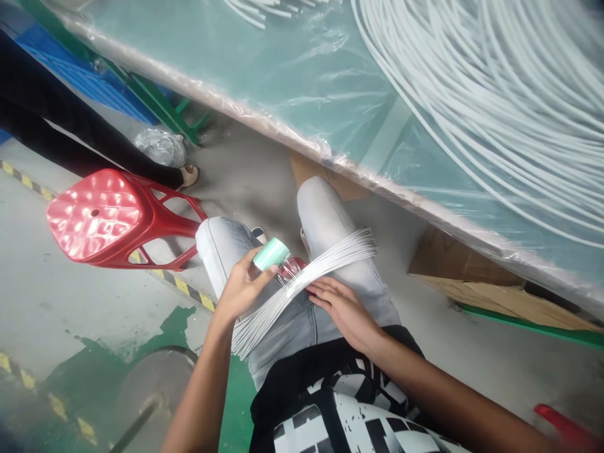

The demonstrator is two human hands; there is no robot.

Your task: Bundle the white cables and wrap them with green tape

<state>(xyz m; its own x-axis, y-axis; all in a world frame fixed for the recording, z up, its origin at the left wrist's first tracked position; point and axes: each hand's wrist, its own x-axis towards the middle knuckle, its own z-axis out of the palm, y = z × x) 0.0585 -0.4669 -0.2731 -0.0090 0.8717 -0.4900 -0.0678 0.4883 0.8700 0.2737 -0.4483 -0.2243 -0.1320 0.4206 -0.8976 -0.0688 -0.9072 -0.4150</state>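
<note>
A bundle of thin white cables (337,256) lies slantwise across my thighs. My left hand (246,281) is wrapped round a pale green roll (272,253) just above the bundle's middle. Clear film (290,269) stretches between the roll and the cables. My right hand (337,305) rests under the bundle's near edge, its fingers stretched out and their tips by the cables. Part of those fingertips is hidden at the bundle.
A film-covered table (283,82) with a large coil of white cable (476,94) stands ahead. A red stool (99,217) is at the left, beside a person's dark-trousered leg (94,135). Cardboard boxes (495,286) lie under the table at right.
</note>
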